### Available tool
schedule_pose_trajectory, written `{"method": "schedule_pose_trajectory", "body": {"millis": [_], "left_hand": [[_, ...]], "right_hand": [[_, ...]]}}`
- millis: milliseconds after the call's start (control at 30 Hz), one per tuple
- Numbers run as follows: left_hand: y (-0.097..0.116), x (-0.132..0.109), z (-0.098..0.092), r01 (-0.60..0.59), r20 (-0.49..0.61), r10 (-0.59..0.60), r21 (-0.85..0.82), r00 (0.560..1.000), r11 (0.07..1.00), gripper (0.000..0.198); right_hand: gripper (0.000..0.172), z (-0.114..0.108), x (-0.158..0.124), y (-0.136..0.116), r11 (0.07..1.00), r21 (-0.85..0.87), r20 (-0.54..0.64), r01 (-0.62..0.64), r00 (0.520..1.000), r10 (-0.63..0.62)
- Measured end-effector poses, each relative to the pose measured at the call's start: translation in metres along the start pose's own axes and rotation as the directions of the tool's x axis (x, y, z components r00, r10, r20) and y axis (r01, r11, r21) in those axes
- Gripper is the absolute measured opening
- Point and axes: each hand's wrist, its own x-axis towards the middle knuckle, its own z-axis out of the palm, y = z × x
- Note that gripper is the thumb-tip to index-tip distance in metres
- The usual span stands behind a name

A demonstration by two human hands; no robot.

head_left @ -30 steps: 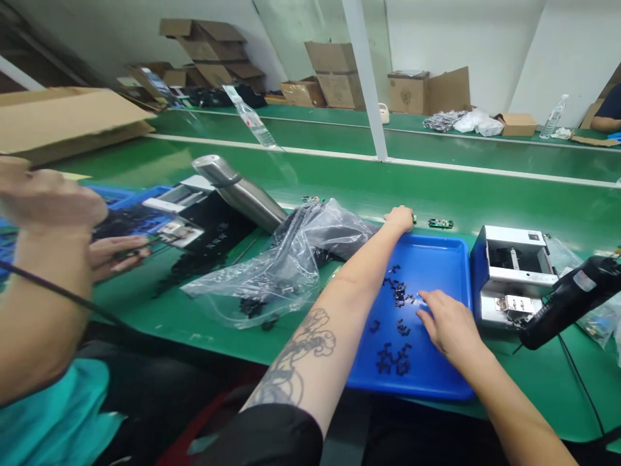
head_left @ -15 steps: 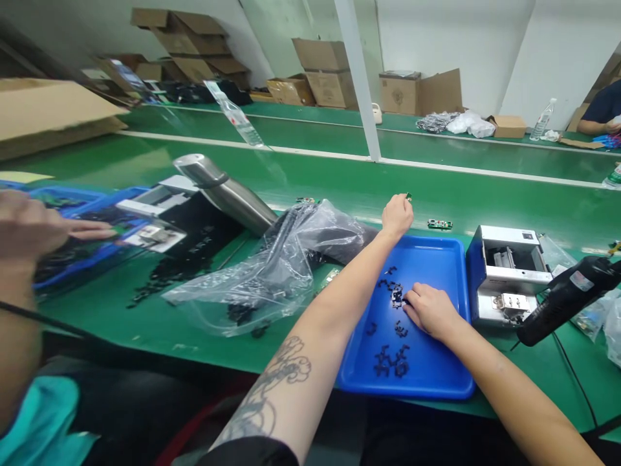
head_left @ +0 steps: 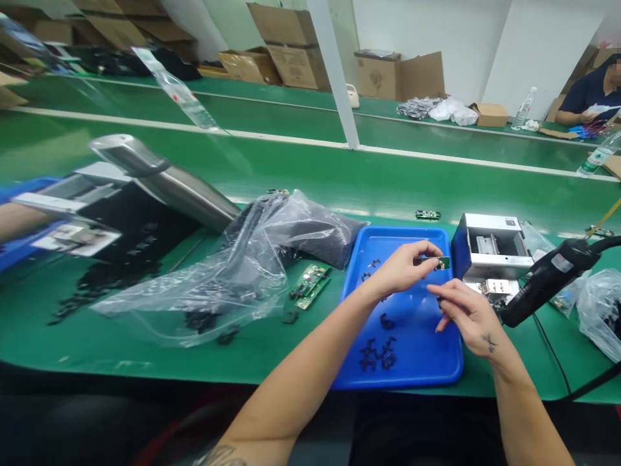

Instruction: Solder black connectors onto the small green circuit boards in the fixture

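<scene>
Over the upper part of a blue tray (head_left: pixel 417 362), my left hand (head_left: pixel 410 266) pinches a small green circuit board (head_left: pixel 444 263). Close below it on the right is my right hand (head_left: pixel 463 312), its fingers bent together around something dark, too small to make out. Small black plastic parts (head_left: pixel 378 355) lie scattered in the tray. Left of the tray, green circuit boards (head_left: pixel 311 285) rest beside a clear plastic bag (head_left: pixel 272 259) with dark contents. Another circuit board (head_left: pixel 428 214) lies behind the tray.
A metal fixture (head_left: pixel 495 246) and a black electric screwdriver (head_left: pixel 548 278) stand at the right. At the left are a steel flask (head_left: pixel 179 191), another fixture (head_left: pixel 82 239) and another person's arm (head_left: pixel 22 220). A person (head_left: pixel 589 97) sits across the bench.
My left hand has come back over the tray with the circuit board. My right hand has risen from the tray toward it. The view has shifted right.
</scene>
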Motion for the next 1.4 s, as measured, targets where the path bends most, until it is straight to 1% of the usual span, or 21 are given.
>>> {"method": "schedule_pose_trajectory", "body": {"millis": [100,233,300,367,500,667,833,1000,1133,1267,1400], "left_hand": [[0.007,-0.005,0.011,-0.047,0.086,0.049,-0.020,0.995,0.999,0.016],[0.006,-0.009,0.023,-0.068,0.142,0.075,-0.054,0.987,0.996,0.019],[0.005,-0.011,0.028,-0.076,0.155,0.087,-0.072,0.984,0.994,0.021],[0.004,-0.013,0.031,-0.095,0.153,0.107,-0.081,0.982,0.992,0.023],[0.005,-0.016,0.037,-0.142,0.124,0.152,-0.087,0.981,0.986,0.022],[0.008,-0.018,0.039,-0.149,0.111,0.158,-0.086,0.981,0.985,0.019],[0.010,-0.020,0.039,-0.149,0.100,0.155,-0.067,0.983,0.987,0.016],[0.011,-0.022,0.038,-0.178,0.101,0.179,-0.017,0.979,0.984,0.017],[0.012,-0.023,0.037,-0.227,0.107,0.225,0.012,0.969,0.974,0.017],[0.011,-0.023,0.037,-0.262,0.125,0.259,0.010,0.958,0.965,0.016],[0.008,-0.022,0.037,-0.299,0.153,0.297,-0.014,0.943,0.954,0.018]], "right_hand": [[0.035,-0.017,-0.013,-0.007,0.997,0.075,-0.170,-0.019,0.985,0.032],[0.021,-0.028,-0.018,-0.010,0.997,0.073,-0.394,-0.035,0.917,0.061],[0.018,-0.031,-0.017,-0.011,0.999,0.044,-0.465,-0.032,0.884,0.049],[0.018,-0.035,-0.017,-0.011,1.000,0.011,-0.497,-0.028,0.867,0.030],[0.019,-0.042,-0.018,-0.011,0.995,-0.067,-0.484,-0.080,0.874,0.038],[0.019,-0.043,-0.021,-0.013,0.964,-0.195,-0.459,-0.178,0.886,0.071],[0.019,-0.040,-0.020,-0.019,0.927,-0.314,-0.454,-0.205,0.890,0.043],[0.019,-0.038,-0.019,-0.023,0.883,-0.431,-0.447,-0.187,0.894,-0.029],[0.018,-0.036,-0.019,-0.024,0.837,-0.529,-0.422,-0.141,0.899,-0.116],[0.017,-0.033,-0.017,-0.023,0.773,-0.630,-0.389,-0.080,0.893,-0.224],[0.017,-0.032,-0.018,-0.017,0.711,-0.703,-0.345,-0.036,0.890,-0.297]]}}
